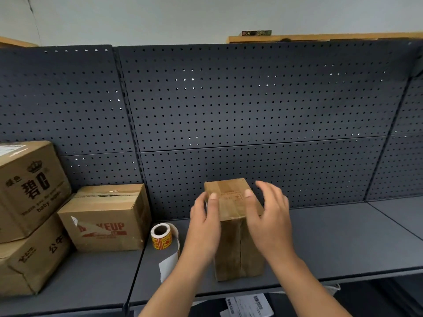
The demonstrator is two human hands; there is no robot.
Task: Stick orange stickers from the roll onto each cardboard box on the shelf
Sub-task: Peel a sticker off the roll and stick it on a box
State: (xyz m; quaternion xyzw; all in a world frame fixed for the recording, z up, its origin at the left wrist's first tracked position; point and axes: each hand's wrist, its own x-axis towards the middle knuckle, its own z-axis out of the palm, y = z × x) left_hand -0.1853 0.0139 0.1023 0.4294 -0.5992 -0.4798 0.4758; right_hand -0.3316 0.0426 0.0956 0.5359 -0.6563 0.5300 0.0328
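Dark grey pegboard panels [251, 99] form the backing, with pinpricks of light showing through some holes. Above them are a pale wall [160, 17] and a wooden ledge [320, 38].

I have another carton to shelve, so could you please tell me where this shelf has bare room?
Widest bare patch: the shelf right of the tall cardboard box, bounded by the pegboard behind and the front edge. A smaller strip lies before the MAKEUP box. Crowded: between those boxes, where the sticker roll and its liner sit.

A dark perforated back panel [251, 99] stands below a pale wall [160, 14]; barcoded papers [248, 305] lie lowest.
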